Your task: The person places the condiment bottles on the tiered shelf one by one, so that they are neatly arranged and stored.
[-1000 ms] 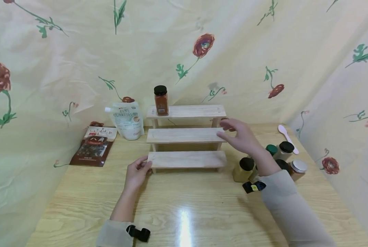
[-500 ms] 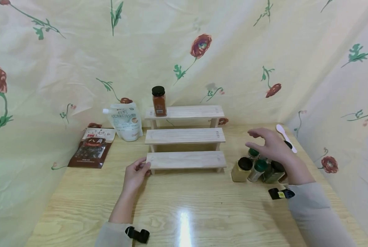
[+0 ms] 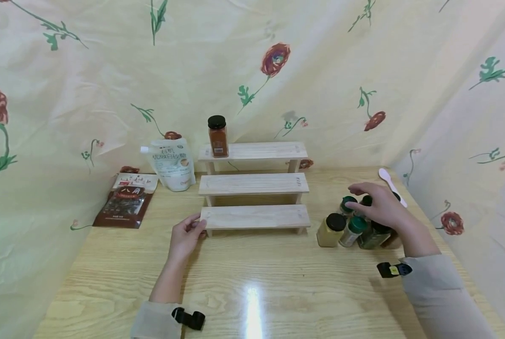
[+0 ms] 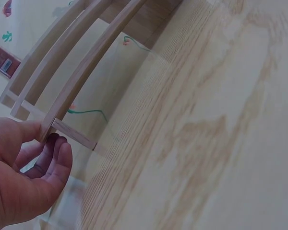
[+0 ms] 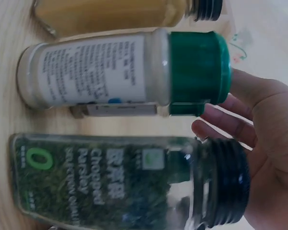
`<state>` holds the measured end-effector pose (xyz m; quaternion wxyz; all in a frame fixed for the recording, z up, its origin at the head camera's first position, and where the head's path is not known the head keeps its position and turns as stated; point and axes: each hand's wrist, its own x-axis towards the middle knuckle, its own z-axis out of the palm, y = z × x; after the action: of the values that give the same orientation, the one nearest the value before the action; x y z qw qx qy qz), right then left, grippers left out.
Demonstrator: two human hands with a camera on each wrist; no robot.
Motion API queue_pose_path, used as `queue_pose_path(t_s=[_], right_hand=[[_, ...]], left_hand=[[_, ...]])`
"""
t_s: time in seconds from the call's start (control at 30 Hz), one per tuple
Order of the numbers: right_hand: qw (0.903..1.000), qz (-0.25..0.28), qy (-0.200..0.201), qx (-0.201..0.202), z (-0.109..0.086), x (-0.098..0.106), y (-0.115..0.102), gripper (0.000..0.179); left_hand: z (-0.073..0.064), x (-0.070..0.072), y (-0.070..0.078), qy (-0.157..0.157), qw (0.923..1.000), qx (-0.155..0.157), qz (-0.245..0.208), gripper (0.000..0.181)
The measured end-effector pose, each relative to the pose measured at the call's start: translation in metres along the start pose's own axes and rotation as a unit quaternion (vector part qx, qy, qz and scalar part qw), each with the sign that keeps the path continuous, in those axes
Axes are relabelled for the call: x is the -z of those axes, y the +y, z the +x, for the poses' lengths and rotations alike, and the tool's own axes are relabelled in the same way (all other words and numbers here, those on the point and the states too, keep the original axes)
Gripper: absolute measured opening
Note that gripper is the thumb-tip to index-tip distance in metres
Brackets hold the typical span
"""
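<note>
My left hand pinches the left end of the lowest step of a three-tier wooden rack; the left wrist view shows the thumb on top and fingers curled under the board. A jar of reddish-brown spice with a black lid stands at the left of the top step. Over the group of spice jars at the right hovers my right hand, fingers spread and holding nothing visible. Below it are a green-capped shaker, a chopped parsley jar and a yellow powder jar. Jars under the palm are partly hidden.
A white spouted pouch stands left of the rack, beside a brown packet. Behind the jars lies a pale pink spoon. Flowered cloth hangs along the table's back.
My right hand has moved away from the rack's right side, rightward and down over the spice jars. The left hand keeps its place on the rack.
</note>
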<state>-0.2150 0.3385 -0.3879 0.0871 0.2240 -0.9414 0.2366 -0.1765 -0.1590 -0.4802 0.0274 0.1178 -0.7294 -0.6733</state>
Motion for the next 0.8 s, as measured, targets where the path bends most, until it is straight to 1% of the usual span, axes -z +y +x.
queue_pose_path(t_s=[0.27,0.5,0.7,0.8], right_hand=[[0.9995,0.025,-0.012,-0.018,-0.004,-0.005,0.008,0.043],[0.9991,0.013,-0.027,-0.031,-0.004,-0.007,0.01,0.052],[0.9994,0.004,-0.023,-0.026,-0.004,-0.009,0.012,0.047],[0.9993,0.012,-0.02,-0.03,-0.005,-0.009,0.012,0.046]], left_hand=[[0.0,0.0,0.0,0.001,1.0,0.005,-0.002,0.035],[-0.001,0.0,-0.001,0.0,0.9999,0.008,-0.011,0.034],[0.0,0.0,-0.001,-0.001,0.9999,0.005,-0.014,0.034],[0.001,0.0,-0.001,-0.002,0.9999,0.005,-0.015,0.034]])
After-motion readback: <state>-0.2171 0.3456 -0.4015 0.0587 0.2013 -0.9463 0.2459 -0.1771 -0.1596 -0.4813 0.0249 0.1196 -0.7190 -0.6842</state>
